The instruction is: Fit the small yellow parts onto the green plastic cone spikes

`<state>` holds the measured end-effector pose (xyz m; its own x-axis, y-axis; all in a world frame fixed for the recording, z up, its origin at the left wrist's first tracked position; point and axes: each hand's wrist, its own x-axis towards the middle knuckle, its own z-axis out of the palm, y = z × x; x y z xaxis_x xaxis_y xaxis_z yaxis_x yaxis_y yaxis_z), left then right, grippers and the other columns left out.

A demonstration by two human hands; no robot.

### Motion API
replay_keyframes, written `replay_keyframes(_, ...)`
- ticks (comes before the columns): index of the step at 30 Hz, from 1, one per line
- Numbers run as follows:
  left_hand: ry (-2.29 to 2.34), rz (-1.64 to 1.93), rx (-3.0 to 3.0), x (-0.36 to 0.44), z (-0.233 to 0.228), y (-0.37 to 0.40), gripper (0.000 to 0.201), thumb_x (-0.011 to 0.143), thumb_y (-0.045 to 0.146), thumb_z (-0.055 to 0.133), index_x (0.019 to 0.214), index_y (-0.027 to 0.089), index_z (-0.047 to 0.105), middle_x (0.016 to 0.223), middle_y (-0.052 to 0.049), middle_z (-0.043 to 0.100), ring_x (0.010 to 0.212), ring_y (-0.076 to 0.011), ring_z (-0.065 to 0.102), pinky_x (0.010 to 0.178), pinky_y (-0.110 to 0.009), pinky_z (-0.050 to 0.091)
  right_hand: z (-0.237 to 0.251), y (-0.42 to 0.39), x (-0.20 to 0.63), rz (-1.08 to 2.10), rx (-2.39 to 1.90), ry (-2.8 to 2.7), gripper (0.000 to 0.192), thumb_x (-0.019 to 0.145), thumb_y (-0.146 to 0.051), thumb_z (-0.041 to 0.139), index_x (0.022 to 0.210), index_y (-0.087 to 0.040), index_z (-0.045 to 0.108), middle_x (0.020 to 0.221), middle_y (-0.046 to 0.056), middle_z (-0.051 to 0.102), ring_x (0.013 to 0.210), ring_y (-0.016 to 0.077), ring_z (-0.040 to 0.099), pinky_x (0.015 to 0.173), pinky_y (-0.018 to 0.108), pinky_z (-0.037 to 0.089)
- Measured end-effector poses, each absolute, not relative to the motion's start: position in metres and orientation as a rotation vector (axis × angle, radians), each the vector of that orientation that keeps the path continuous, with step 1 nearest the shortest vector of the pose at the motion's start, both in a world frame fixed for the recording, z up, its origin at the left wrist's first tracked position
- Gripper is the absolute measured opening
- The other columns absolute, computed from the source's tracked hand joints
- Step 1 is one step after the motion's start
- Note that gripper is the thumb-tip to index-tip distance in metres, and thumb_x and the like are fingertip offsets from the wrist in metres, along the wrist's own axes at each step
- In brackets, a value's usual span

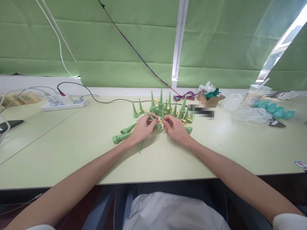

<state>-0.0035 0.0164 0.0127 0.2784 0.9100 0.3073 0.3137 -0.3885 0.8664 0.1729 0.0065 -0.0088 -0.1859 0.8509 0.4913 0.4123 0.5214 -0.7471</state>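
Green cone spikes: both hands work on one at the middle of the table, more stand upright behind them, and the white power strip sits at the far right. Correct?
Not quite. The head view shows the white power strip at the far left of the table, not the right. The rest holds: the left hand and right hand meet on one green cone spike, with upright spikes behind.

Head-worn view, forward and down over the table [72, 153], close.
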Motion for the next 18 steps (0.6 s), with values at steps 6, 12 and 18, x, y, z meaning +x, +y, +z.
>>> replay_keyframes(6, 1.119, 1.095, 1.945, -0.0028, 0.0123, 0.0139, 0.016, 0.089, 0.032, 0.051, 0.093, 0.018, 0.058, 0.082, -0.003, 0.066, 0.057, -0.0113, 0.058, 0.052, -0.024, 0.046, -0.0079, 0.0058, 0.1730, 0.531, -1.116, -1.814, 0.017, 0.094, -0.030, 0.047, 0.081, -0.021, 0.052, 0.065, -0.002, 0.057, 0.057, 0.0145, 0.050, 0.061, 0.028, 0.039)
replay_keyframes(12, 1.139, 1.079, 2.036, -0.0028, 0.0109, 0.0119, 0.017, 0.090, 0.033, 0.048, 0.091, 0.019, 0.058, 0.082, -0.003, 0.066, 0.058, -0.0123, 0.058, 0.054, -0.025, 0.047, -0.0102, 0.0091, 0.1733, 0.439, -1.164, -1.849, 0.030, 0.096, -0.036, 0.046, 0.069, -0.022, 0.044, 0.059, -0.002, 0.050, 0.055, 0.0143, 0.043, 0.059, 0.028, 0.034)
replay_keyframes(18, 1.146, 1.069, 2.112, -0.0032, 0.0105, 0.0099, 0.017, 0.091, 0.033, 0.047, 0.089, 0.020, 0.057, 0.086, -0.004, 0.067, 0.058, -0.0128, 0.057, 0.055, -0.027, 0.046, -0.0111, 0.0108, 0.1735, 0.368, -1.185, -1.907, 0.039, 0.098, -0.035, 0.042, 0.062, -0.023, 0.034, 0.056, -0.002, 0.044, 0.053, 0.0144, 0.037, 0.056, 0.029, 0.028)
